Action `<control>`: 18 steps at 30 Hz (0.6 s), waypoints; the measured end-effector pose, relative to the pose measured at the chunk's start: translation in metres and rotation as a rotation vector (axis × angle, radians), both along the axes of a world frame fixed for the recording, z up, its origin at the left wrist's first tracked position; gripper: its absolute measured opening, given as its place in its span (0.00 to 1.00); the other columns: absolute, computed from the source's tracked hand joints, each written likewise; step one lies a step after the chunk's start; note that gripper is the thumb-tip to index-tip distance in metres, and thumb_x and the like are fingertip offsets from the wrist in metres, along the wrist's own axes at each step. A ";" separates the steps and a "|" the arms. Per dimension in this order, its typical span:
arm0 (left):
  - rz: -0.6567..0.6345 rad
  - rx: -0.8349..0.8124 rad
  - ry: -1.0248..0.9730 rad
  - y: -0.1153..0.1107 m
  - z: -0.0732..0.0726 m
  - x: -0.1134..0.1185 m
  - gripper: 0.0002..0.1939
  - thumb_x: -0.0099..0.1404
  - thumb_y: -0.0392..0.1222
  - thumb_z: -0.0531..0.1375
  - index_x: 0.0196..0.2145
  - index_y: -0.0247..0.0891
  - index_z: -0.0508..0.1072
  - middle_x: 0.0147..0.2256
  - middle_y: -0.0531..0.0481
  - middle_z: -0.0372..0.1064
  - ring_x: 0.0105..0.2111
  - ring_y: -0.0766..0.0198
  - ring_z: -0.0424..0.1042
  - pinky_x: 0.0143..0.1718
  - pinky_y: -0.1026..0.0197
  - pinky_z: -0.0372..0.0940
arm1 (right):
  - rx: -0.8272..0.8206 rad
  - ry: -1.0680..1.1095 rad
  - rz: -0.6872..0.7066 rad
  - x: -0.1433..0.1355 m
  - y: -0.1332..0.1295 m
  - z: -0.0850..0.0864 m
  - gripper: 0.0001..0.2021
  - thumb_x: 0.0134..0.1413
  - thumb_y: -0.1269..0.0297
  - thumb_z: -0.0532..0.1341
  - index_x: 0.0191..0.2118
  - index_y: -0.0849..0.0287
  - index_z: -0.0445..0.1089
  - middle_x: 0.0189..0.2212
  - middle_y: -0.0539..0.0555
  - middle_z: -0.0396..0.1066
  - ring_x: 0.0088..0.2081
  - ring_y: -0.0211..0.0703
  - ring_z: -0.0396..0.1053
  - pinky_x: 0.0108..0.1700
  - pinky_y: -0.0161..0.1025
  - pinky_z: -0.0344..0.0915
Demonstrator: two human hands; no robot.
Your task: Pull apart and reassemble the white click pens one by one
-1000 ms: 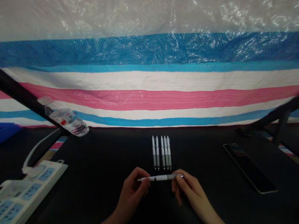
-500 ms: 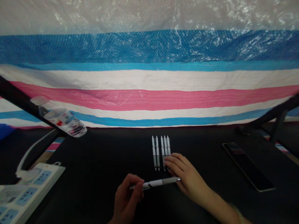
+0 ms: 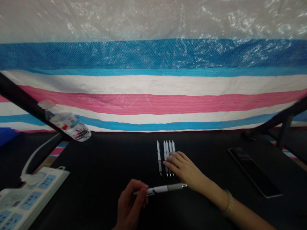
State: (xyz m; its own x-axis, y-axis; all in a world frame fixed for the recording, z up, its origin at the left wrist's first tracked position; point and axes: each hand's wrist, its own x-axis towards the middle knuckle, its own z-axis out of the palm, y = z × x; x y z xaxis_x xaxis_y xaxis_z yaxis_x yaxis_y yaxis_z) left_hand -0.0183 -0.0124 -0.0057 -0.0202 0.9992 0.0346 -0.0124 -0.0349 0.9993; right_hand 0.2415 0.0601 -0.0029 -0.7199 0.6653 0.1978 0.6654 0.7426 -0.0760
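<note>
My left hand (image 3: 131, 203) pinches a white pen with a grey grip (image 3: 165, 189) near its clicker end. It is held nearly level, its metal tip pointing right. My right hand (image 3: 183, 167) rests with fingers stretched out over the lower part of a group of similar pens (image 3: 165, 158). Its fingertips touch the pens or hover just above them; which, I cannot tell. Those several pens lie side by side, clickers away from me, partly covered by the fingers. A single pen (image 3: 159, 159) lies parallel, a small gap to their left.
On the right of the black tabletop (image 3: 96, 179) lies a dark phone (image 3: 254, 172). A white power strip (image 3: 31, 198) with a plugged-in cable is at the left edge. Behind it a clear bottle (image 3: 70, 124) leans by a black bar. Striped plastic sheeting (image 3: 153, 103) hangs behind.
The second pen from the left has shifted right against the group, leaving one pen apart. My right hand has moved slightly left and away from me. The left hand still holds its pen.
</note>
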 end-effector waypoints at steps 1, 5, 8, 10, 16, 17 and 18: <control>0.003 0.003 -0.007 0.000 0.000 0.000 0.14 0.69 0.51 0.63 0.33 0.38 0.76 0.21 0.54 0.69 0.18 0.68 0.67 0.20 0.69 0.62 | 0.013 -0.004 -0.005 0.001 0.000 0.000 0.21 0.63 0.76 0.63 0.61 0.61 0.69 0.54 0.62 0.75 0.61 0.62 0.67 0.62 0.58 0.63; -0.016 0.007 0.003 0.001 0.001 0.001 0.15 0.70 0.52 0.62 0.32 0.38 0.76 0.21 0.54 0.69 0.19 0.68 0.66 0.19 0.69 0.61 | 0.022 0.016 -0.022 0.003 0.000 0.001 0.20 0.62 0.76 0.65 0.58 0.61 0.71 0.54 0.64 0.74 0.61 0.63 0.66 0.62 0.59 0.64; -0.002 0.027 0.032 0.003 0.007 0.002 0.15 0.70 0.52 0.62 0.32 0.38 0.76 0.20 0.54 0.68 0.18 0.67 0.66 0.19 0.69 0.61 | 0.018 0.059 -0.032 0.001 -0.001 0.001 0.18 0.63 0.76 0.63 0.57 0.62 0.71 0.54 0.65 0.73 0.61 0.62 0.65 0.61 0.59 0.65; 0.014 0.031 0.051 0.006 0.010 0.002 0.15 0.69 0.52 0.62 0.31 0.38 0.76 0.19 0.55 0.68 0.18 0.67 0.66 0.18 0.68 0.60 | 0.012 0.091 -0.030 0.000 -0.001 0.001 0.16 0.65 0.75 0.62 0.56 0.63 0.72 0.54 0.66 0.74 0.61 0.62 0.66 0.60 0.60 0.65; 0.005 0.000 0.063 0.011 0.007 0.001 0.16 0.68 0.54 0.63 0.32 0.38 0.76 0.19 0.55 0.68 0.18 0.67 0.65 0.19 0.68 0.60 | -0.177 0.458 -0.143 0.003 -0.005 0.008 0.15 0.69 0.72 0.54 0.56 0.61 0.72 0.52 0.66 0.75 0.57 0.60 0.68 0.59 0.60 0.66; 0.002 -0.005 0.066 0.011 0.004 0.001 0.16 0.69 0.54 0.62 0.32 0.38 0.76 0.20 0.55 0.67 0.18 0.67 0.65 0.19 0.68 0.60 | -0.214 0.556 -0.209 0.004 -0.008 0.010 0.15 0.70 0.70 0.52 0.55 0.61 0.72 0.50 0.65 0.75 0.54 0.57 0.71 0.57 0.57 0.68; 0.000 -0.008 0.070 0.011 0.003 0.001 0.16 0.69 0.54 0.62 0.32 0.38 0.76 0.20 0.55 0.67 0.18 0.67 0.65 0.19 0.68 0.60 | -0.233 0.612 -0.262 0.006 -0.012 0.012 0.16 0.72 0.69 0.49 0.55 0.62 0.71 0.48 0.66 0.75 0.50 0.55 0.72 0.53 0.55 0.71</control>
State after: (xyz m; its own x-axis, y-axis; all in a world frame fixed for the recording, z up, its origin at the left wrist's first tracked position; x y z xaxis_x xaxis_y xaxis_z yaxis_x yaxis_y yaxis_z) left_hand -0.0177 -0.0016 -0.0029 -0.0177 0.9995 0.0279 0.0577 -0.0269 0.9980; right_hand 0.2472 0.0477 0.0094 -0.3349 0.8758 0.3477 0.6071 0.4827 -0.6311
